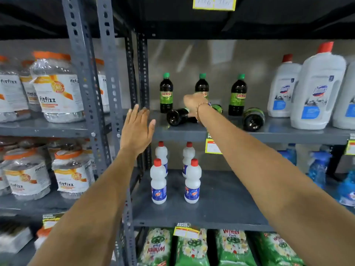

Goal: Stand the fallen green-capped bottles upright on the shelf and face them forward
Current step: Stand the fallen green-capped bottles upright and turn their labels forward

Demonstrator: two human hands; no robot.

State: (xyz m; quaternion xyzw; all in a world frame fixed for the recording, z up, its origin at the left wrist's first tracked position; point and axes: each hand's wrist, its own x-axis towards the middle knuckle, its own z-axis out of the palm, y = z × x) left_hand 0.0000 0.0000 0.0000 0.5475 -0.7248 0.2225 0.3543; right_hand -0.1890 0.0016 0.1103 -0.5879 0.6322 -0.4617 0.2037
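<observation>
Hands reaching toward green-capped bottles on a grey shelf [192, 131].

Right hand [194, 104] is reaching over the fallen bottle [177, 117] near the shelf's front edge; whether its fingers are gripping cannot be told. Left hand [136, 129] is hovering spread and empty by the shelf's left front corner. Another fallen bottle [253, 119] is lying further right, and three upright bottles [166, 93] are standing toward the back edge.
</observation>
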